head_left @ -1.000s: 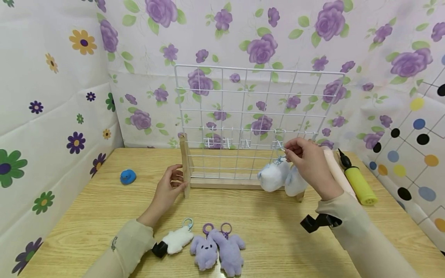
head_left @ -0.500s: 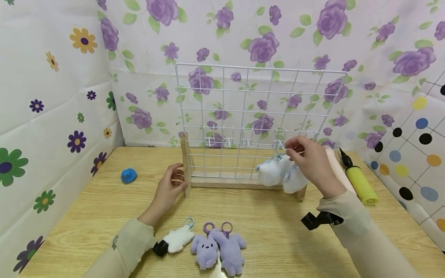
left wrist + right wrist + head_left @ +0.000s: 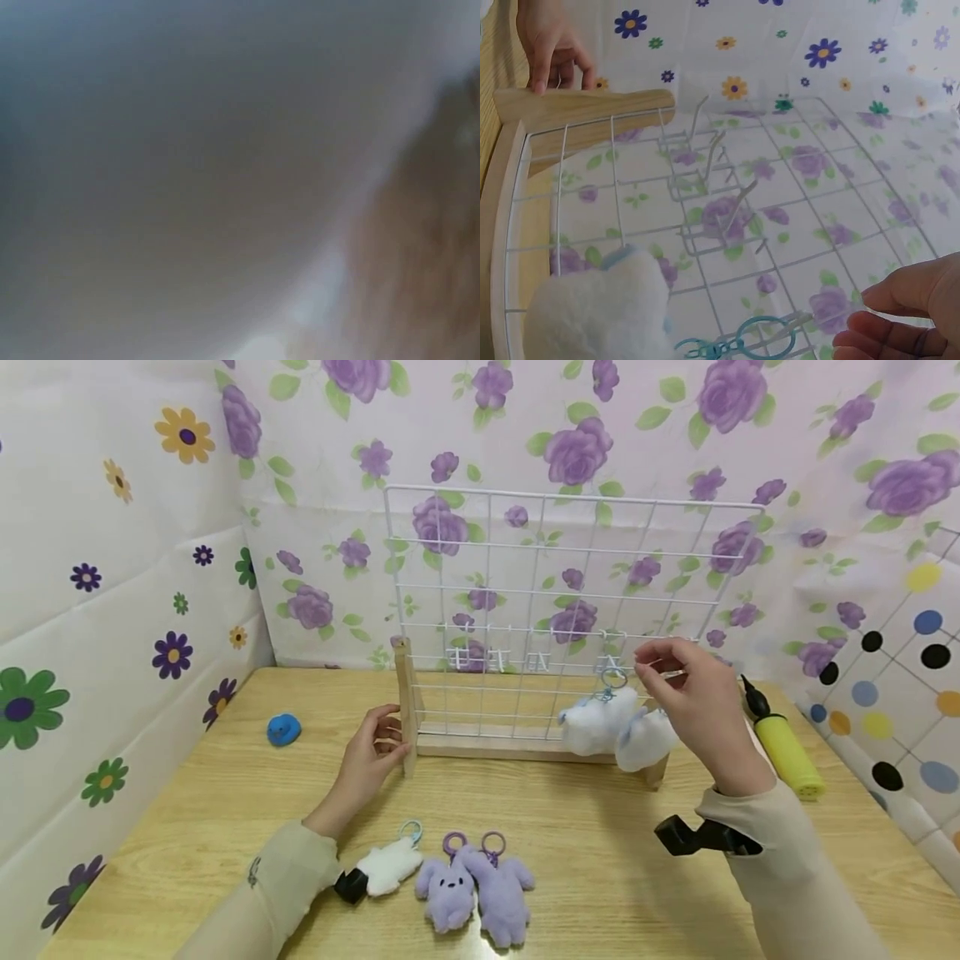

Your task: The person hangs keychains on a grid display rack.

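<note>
My left hand (image 3: pixel 367 750) holds the left wooden post (image 3: pixel 405 693) of a white wire grid rack (image 3: pixel 540 585). Two white plush keychains (image 3: pixel 600 720) with blue details hang at the rack's right side. In the right wrist view a blue ring (image 3: pixel 766 337) sits on a white hook, apart from the fingertips. My right hand (image 3: pixel 693 702) is just right of that ring, thumb and fingers slightly bent and holding nothing. On the table lie a white plush keychain (image 3: pixel 390 864) and two purple plush keychains (image 3: pixel 450 897). The left wrist view is a blur.
Several white hooks (image 3: pixel 498 658) hang along the grid. A blue toy duck (image 3: pixel 283 729) is at the table's left. Behind my right hand stands a yellow hand pump (image 3: pixel 787 756) with a black nozzle. Patterned cloth surrounds the table.
My right hand has let go of the blue ring and drawn a little to the right; the plush keychains now hang from the rack. My left hand stays at the post.
</note>
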`<state>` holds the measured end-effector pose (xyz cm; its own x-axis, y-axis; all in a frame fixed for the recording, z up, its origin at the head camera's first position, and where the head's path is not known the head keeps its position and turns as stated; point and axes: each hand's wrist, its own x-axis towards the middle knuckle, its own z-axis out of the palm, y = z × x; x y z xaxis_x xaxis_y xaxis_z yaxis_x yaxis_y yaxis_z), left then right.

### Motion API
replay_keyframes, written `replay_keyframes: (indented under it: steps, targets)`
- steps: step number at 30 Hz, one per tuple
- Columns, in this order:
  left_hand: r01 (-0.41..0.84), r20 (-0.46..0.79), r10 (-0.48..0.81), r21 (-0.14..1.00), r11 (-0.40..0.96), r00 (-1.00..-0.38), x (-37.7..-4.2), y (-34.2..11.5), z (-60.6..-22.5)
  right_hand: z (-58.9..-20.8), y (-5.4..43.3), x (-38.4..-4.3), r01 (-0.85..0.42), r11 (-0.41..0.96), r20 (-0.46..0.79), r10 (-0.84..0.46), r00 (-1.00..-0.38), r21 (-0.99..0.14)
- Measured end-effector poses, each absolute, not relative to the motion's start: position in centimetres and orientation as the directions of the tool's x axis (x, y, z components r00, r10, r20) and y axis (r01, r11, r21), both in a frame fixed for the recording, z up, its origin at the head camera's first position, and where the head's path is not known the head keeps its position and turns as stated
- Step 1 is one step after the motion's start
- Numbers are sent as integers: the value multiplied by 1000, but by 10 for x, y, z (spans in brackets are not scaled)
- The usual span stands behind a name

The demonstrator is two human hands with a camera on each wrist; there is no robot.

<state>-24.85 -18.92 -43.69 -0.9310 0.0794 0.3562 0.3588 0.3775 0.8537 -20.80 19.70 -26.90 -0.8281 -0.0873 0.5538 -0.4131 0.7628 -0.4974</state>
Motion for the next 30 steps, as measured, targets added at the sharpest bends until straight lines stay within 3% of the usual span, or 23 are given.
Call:
replay_keyframes:
  steps: [16,30]
  targets:
    - [357,349,89,859,367,-933,-249,-189,-436,-288,170,-180,-619,647,668,-220,-710,-445]
    - [349,346,80,854,386,-935,-247,-188,-434,-338,145,-172,-677,536,568,-384,-727,-504]
